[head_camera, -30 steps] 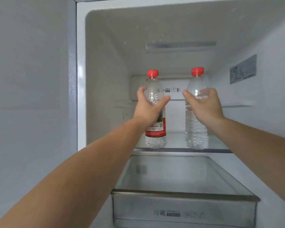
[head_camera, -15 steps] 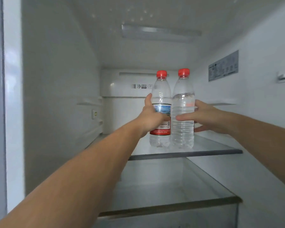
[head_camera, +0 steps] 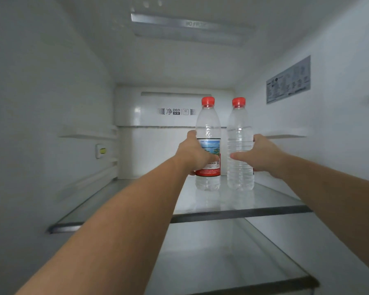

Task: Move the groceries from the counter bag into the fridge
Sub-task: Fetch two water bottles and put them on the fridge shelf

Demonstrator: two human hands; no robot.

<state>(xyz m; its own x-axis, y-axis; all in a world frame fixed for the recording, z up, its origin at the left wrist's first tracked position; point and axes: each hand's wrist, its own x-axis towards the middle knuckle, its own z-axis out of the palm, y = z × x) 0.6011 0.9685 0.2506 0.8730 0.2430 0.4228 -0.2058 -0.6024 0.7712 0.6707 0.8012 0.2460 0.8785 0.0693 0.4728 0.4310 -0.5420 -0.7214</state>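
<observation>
Two clear water bottles with red caps stand upright, close together, on the fridge's upper glass shelf. The left bottle carries a red and blue label, and my left hand grips it around the label. The right bottle shows no label from here; my right hand holds it from the right side, thumb across its front. Both bottle bases rest on the glass, well back in the compartment.
White fridge walls close in on both sides. A sticker sits on the right wall and a small switch on the left wall. A second glass shelf lies below. The light strip runs along the ceiling.
The bottles have gone deeper into the fridge and slightly apart, and now stand on the upper shelf. My view has moved closer into the compartment. Both hands keep their hold.
</observation>
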